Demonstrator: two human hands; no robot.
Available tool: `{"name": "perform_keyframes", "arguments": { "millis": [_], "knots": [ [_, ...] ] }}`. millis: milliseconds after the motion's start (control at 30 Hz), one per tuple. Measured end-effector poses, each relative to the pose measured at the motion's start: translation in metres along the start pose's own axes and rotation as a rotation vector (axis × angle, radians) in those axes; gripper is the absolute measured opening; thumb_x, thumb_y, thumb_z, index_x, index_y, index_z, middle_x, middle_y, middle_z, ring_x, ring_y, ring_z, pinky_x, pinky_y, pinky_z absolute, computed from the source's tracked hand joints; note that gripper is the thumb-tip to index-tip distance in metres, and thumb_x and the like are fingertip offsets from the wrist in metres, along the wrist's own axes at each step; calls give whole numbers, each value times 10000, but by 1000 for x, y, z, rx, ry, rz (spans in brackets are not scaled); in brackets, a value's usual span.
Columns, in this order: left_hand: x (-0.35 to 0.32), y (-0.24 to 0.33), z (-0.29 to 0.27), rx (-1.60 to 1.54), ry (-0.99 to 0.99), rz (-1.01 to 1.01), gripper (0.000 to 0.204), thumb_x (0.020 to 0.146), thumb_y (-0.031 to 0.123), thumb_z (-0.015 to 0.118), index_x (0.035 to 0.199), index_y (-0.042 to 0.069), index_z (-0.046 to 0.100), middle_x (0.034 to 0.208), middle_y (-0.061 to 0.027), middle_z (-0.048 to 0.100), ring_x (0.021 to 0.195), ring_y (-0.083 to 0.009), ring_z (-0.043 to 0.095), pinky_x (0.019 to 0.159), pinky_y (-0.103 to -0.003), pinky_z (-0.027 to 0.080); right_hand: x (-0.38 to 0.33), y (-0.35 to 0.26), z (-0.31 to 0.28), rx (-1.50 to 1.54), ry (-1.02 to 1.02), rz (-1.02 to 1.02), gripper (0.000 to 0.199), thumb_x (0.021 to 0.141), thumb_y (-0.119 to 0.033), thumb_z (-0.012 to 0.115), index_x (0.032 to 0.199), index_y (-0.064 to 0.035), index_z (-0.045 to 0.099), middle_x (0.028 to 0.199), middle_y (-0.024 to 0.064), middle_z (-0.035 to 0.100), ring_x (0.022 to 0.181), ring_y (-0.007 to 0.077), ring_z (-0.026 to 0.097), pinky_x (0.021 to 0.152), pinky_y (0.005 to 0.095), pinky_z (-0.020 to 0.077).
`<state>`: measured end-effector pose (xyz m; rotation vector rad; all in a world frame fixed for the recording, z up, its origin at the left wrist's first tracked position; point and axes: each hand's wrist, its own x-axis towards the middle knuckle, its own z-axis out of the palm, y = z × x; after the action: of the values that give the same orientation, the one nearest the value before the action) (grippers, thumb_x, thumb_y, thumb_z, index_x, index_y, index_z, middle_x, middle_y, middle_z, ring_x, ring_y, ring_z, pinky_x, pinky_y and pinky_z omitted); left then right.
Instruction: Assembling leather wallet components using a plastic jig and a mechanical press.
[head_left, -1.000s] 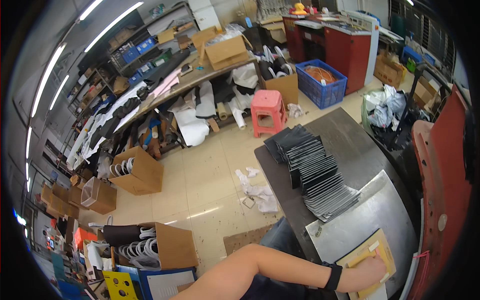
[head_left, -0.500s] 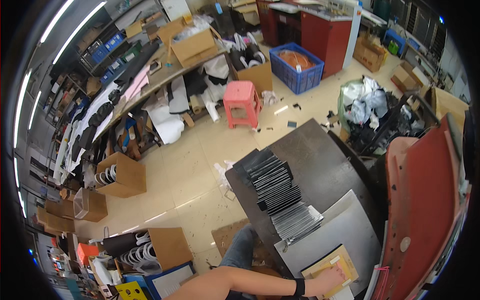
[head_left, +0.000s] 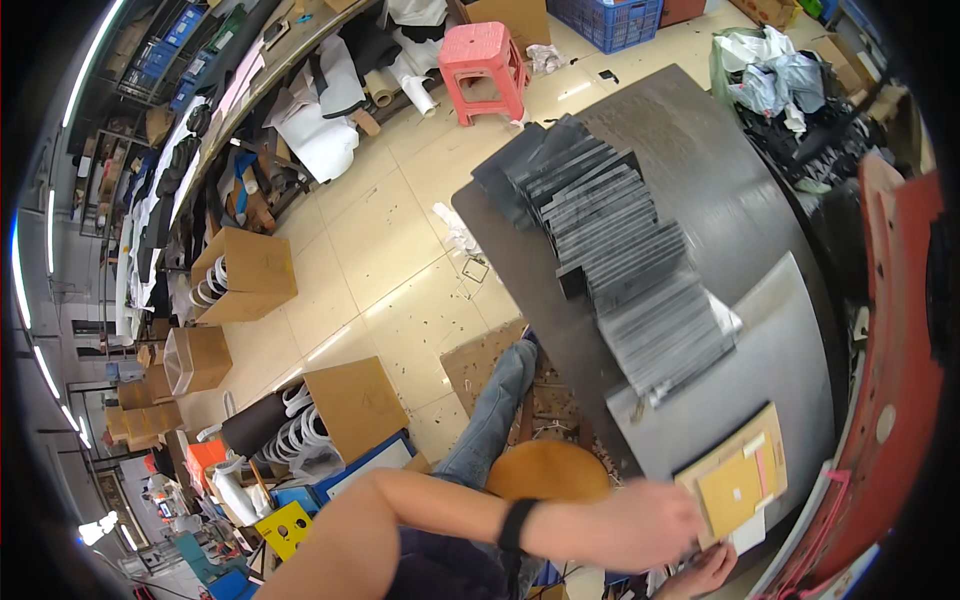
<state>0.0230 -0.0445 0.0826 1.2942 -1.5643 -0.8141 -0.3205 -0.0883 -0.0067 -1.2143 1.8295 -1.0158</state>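
My left hand (head_left: 635, 522), its wrist in a black band, is by the left edge of a flat tan board (head_left: 774, 421) with a yellow plate (head_left: 728, 497) on it. Motion smears its fingers. Just below the board is my right hand (head_left: 703, 572), partly cut off by the lower edge of the picture. Its fingers are bent together, and what they hold is not clear. Beside it, a white piece (head_left: 749, 533) shows under the board. The board lies on a grey metal sheet (head_left: 790, 340). Farther up, a long overlapping row of thin dark pieces (head_left: 620, 225) covers the table.
The dark table (head_left: 690, 120) extends away from me, with a red machine part (head_left: 900, 300) at its right. To the left are a yellow round stool (head_left: 550, 470), a carton of white rings (head_left: 355, 405) and a pink stool (head_left: 484, 60). Bagged scraps (head_left: 770, 85) stand at far right.
The view has shifted, so the table appears higher and larger. My left hand was on the yellow plate and is now off it, at its left edge. My right hand has come into view.
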Motion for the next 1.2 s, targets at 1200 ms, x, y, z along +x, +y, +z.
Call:
{"name": "perform_keyframes", "arguments": {
  "millis": [1200],
  "knots": [
    [-542, -245, -584, 283, 515, -853, 189, 894, 226, 643, 907, 49, 707, 831, -153, 714, 751, -325, 682, 679, -401, 535, -484, 6, 244, -239, -882, 516, 351, 988, -198, 649, 1263, 21, 653, 1224, 200, 684, 1184, 277, 618, 994, 374, 497]
  ]
}}
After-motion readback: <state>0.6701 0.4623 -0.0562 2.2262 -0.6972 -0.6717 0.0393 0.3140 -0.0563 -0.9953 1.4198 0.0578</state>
